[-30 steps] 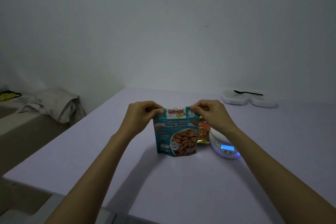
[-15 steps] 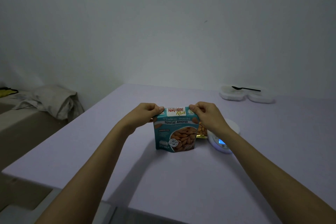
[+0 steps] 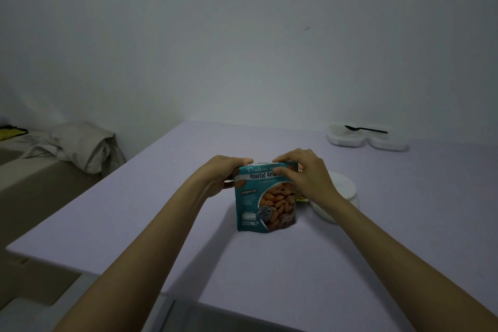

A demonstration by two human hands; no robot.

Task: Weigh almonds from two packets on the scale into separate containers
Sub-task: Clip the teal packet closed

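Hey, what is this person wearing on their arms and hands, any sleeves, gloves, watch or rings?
Nothing worn shows. The left hand and right hand are bare, without gloves. The left forearm and right forearm are uncovered down to the picture's bottom edge, so no sleeve appears. Neither wrist carries a watch or band. In this dim light a thin ring could go unseen.
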